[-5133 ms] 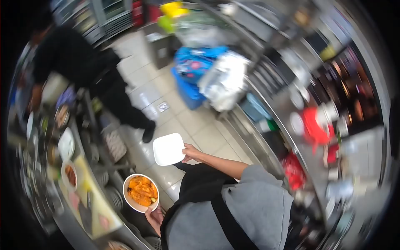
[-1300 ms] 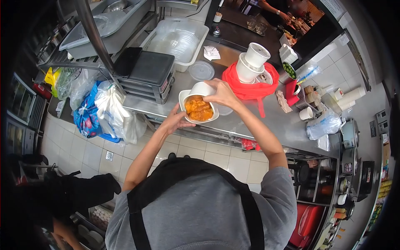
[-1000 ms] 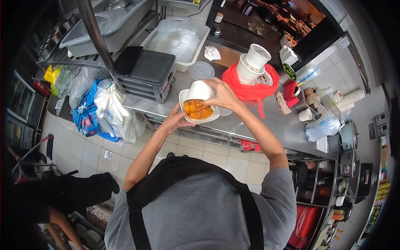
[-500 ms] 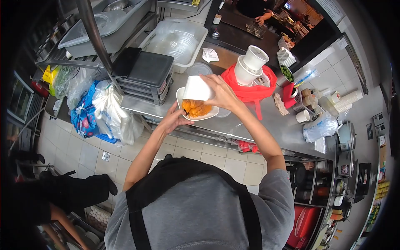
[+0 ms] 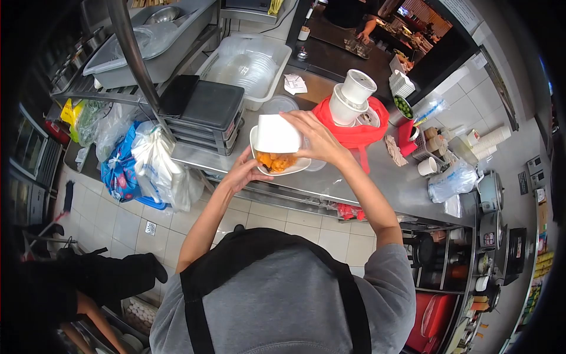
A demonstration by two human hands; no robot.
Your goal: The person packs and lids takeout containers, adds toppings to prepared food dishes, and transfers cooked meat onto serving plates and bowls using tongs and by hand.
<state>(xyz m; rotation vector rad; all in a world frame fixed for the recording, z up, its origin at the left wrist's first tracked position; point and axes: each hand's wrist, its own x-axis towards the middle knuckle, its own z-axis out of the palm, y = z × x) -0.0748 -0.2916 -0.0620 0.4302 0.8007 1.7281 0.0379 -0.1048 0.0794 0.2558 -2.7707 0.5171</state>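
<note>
My left hand grips the left edge of a white squarish dish. Orange saucy food lies in the dish. Above it, my right hand is closed round a white paper bowl, tipped over so that its mouth faces down onto the food. The bowl's inside is hidden. Just beyond the bowl lies a clear round lid on the steel counter.
Lidded white tubs stand in a red bag at the right. Black containers and a white basket are behind to the left. Filled plastic bags hang lower left. A co-worker in black is at the lower left.
From holding bowl and dish apart over the floor, my hands have come together above the counter. The bowl has tipped further over, covering more of the food, which now sits in the dish.
</note>
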